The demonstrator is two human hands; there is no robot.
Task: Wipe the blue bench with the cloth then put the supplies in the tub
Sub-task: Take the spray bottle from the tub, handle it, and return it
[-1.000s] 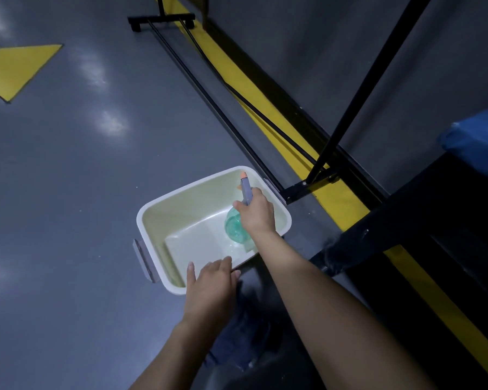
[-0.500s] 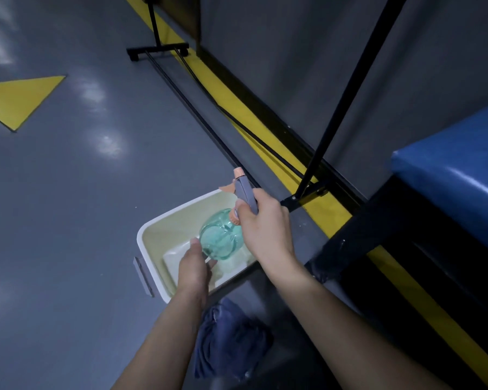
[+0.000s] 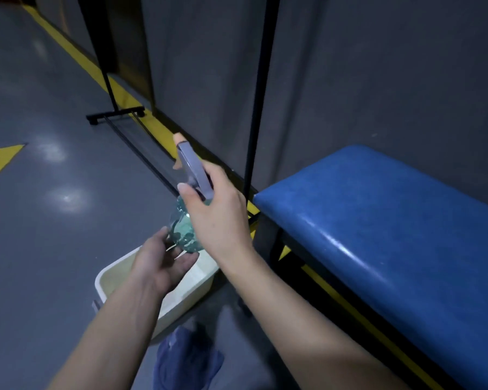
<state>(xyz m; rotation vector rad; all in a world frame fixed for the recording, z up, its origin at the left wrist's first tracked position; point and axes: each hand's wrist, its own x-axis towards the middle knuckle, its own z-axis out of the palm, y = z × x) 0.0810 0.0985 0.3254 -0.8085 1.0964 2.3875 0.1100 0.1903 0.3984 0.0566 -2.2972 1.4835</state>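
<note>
My right hand [image 3: 219, 213] grips the neck of a spray bottle [image 3: 185, 230] with a clear green body and a grey trigger head, held in the air above the white tub [image 3: 181, 294]. Just under the bottle's base is my left hand [image 3: 159, 261], palm up, fingers spread and touching or almost touching it. The tub stands on the floor below both hands. A dark blue cloth [image 3: 185, 361] lies crumpled on the floor just in front of the tub. The padded blue bench [image 3: 392, 235] stands to the right, against the wall.
A black metal rack with thin uprights [image 3: 258, 91] and a wheeled base [image 3: 114, 115] stands along the grey curtain wall behind the tub. A yellow floor stripe [image 3: 110, 83] runs along the wall. Grey floor [image 3: 40, 249] spreads to the left.
My right hand has lifted the spray bottle out of the tub and upward. The left hand has left the tub's rim and come up under the bottle. The view has swung toward the bench.
</note>
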